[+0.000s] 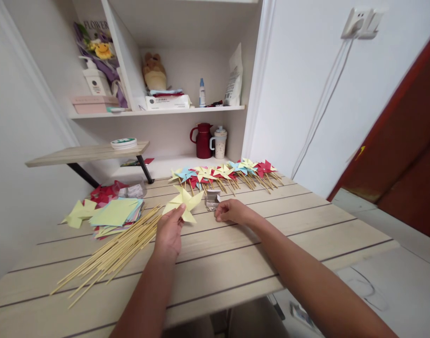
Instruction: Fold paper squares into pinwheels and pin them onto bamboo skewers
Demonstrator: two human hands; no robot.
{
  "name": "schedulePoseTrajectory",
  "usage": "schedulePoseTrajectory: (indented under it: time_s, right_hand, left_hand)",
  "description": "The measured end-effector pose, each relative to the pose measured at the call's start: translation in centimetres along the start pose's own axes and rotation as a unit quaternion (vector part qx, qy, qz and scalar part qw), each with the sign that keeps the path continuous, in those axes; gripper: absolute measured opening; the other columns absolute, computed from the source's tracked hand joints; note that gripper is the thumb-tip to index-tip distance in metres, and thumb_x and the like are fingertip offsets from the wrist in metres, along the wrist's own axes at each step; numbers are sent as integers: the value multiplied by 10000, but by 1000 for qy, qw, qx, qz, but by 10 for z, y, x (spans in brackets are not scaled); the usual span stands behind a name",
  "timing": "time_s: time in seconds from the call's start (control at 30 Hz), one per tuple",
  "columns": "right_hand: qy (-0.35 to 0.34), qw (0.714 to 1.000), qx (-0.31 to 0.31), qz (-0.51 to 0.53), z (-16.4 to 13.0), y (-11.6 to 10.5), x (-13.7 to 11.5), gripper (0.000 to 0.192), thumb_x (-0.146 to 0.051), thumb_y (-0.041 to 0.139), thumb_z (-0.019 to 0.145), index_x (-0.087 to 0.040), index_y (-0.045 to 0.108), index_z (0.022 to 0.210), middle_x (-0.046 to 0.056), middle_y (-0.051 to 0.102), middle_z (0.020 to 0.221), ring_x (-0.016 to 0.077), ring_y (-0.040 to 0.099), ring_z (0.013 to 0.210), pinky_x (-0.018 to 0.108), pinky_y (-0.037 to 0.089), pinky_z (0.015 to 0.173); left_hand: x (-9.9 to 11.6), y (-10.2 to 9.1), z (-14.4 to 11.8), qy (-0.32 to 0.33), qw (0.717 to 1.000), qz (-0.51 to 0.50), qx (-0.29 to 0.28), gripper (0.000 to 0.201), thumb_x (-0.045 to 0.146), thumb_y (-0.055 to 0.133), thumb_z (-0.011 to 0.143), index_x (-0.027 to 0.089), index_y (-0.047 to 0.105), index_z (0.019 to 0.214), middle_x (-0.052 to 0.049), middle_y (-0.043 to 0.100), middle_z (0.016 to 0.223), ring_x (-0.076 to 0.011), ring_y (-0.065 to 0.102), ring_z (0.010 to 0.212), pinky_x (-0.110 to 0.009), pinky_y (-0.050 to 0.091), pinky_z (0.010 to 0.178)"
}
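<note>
A pale yellow paper pinwheel (186, 202) is pinched in my left hand (169, 231), its thumb lying on the paper near the middle. My right hand (232, 211) has its fingers drawn together by a small open box (212, 199) with tiny shiny pieces at its front. Whether those fingertips hold one of the pieces is too small to tell. Beside my left hand lies a spread bundle of thin wooden sticks (119, 249). Farther left is a stack of coloured paper squares (115, 213), with a folded yellow pinwheel (79, 212) next to it.
Along the back of the table (236, 253) lies a row of stick-mounted pinwheels (223, 172) in yellow, blue and red. Red paper pieces (105, 193) sit under a small raised shelf (88, 153). A dark red jug (203, 141) and a cup (220, 143) stand behind.
</note>
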State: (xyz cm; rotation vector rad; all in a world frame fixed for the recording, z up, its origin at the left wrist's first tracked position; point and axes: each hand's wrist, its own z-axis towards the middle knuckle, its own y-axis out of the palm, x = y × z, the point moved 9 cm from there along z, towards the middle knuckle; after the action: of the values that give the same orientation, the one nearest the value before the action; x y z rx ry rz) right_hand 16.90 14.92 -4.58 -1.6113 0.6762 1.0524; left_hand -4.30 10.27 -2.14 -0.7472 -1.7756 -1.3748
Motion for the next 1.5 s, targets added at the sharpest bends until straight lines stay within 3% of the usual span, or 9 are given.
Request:
schedulePoseTrajectory:
  time_s: [0.43,0.7,0.93,1.17,1.5]
  right_hand:
    - [10,999,27,-15,-3,-5,-3,114,-280,673,672,-171,705,668,-18,552,483,104,408,459,242,298,471]
    - [3,999,31,-17,-6,-8,-9,130,-286,666,694,-170,712,729,6,626,593,110,464,509,233,335,490]
    - [11,999,30,-27,-2,-11,0,157,-262,727,615,-163,711,735,-6,634,607,111,492,549,224,353,523]
    - [33,998,20,-53,-4,-10,1,63,-209,649,653,-165,694,659,-22,582,527,107,462,515,238,349,530]
    - [42,998,-4,-56,-8,-4,-5,58,-206,679,618,-169,633,620,-38,558,518,92,433,495,227,311,493]
  left_hand:
    - [0,2,-1,-4,1000,-8,-2,122,132,812,631,90,726,706,-43,717,719,-84,619,610,-170,498,591]
    - [0,0,-1,-6,1000,-10,-2,91,114,788,660,82,732,725,-41,707,715,-73,609,588,-156,496,573]
    - [-1,0,-1,-10,1000,-17,-4,74,106,775,681,81,733,737,-50,720,737,-82,624,614,-168,506,585]
    - [-2,1,-2,-16,1000,-18,-13,95,118,788,674,76,732,739,-54,723,740,-85,627,619,-173,504,588]
    - [-3,3,-2,-18,1000,-2,-24,145,147,815,652,76,737,751,-62,725,755,-94,628,636,-178,519,599]
